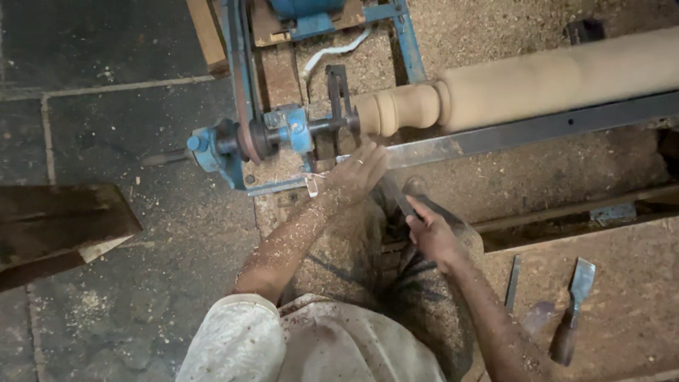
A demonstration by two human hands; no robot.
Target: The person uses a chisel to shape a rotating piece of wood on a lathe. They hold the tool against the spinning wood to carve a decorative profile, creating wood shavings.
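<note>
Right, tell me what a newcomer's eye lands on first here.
The long pale wooden spindle, mounted in the blue lathe headstock at upper centre, with beads already turned at its left end. Just below, the left hand rests at the metal tool rest while the right hand grips a tool handle. A chisel lies in sawdust at lower right.

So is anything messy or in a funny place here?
Yes. Sawdust covers the floor, the lathe and the person's left hand. A chisel lies loose in the dust near the right hand, which grips a tool handle. The wooden post looks fine.
</note>
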